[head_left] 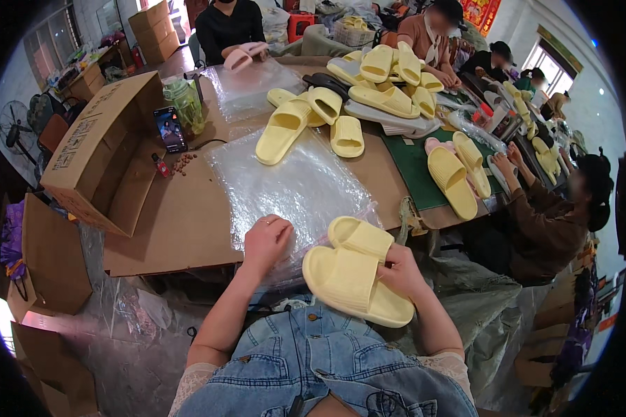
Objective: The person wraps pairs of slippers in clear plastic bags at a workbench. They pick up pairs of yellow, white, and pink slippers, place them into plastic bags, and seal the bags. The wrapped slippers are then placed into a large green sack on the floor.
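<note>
My right hand grips a pair of pale yellow slide slippers in front of my waist. The two slippers overlap, with my thumb and fingers at their straps. My left hand is over the lower left part of a stack of clear plastic bags, its fingers curled together and nothing visible in them. Just beyond the bags lie more yellow slippers, heaped toward the back with a few grey and dark ones.
An open cardboard box lies on its side at the left, near a propped phone and a green jar. On the right, slippers rest on a green mat. Co-workers sit around, one close at the right.
</note>
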